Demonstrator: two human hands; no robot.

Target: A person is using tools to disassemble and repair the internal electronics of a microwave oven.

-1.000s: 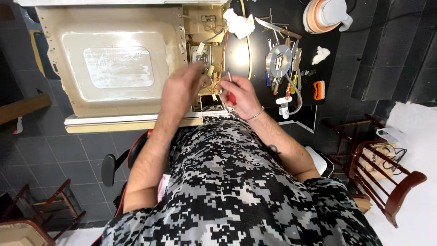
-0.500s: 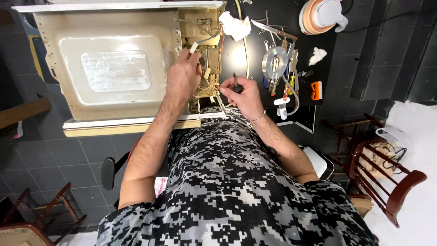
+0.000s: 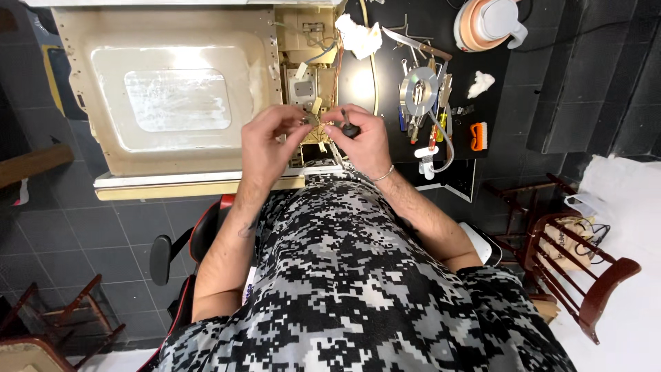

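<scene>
My right hand [image 3: 361, 141] has its grip clamped on a small dark-handled screwdriver [image 3: 348, 125], whose long axis tilts up and leftward, tip aimed into the exposed control bay [image 3: 306, 89] of the opened cream microwave [image 3: 172, 89]. The handle sits inside my curled fingers; only the top of the shaft shows above them. My left hand [image 3: 268, 141] pinches together on something tiny just beside that tip; what, I cannot tell. Loose tools [image 3: 427, 103] lie right on the black counter [image 3: 496, 76].
</scene>
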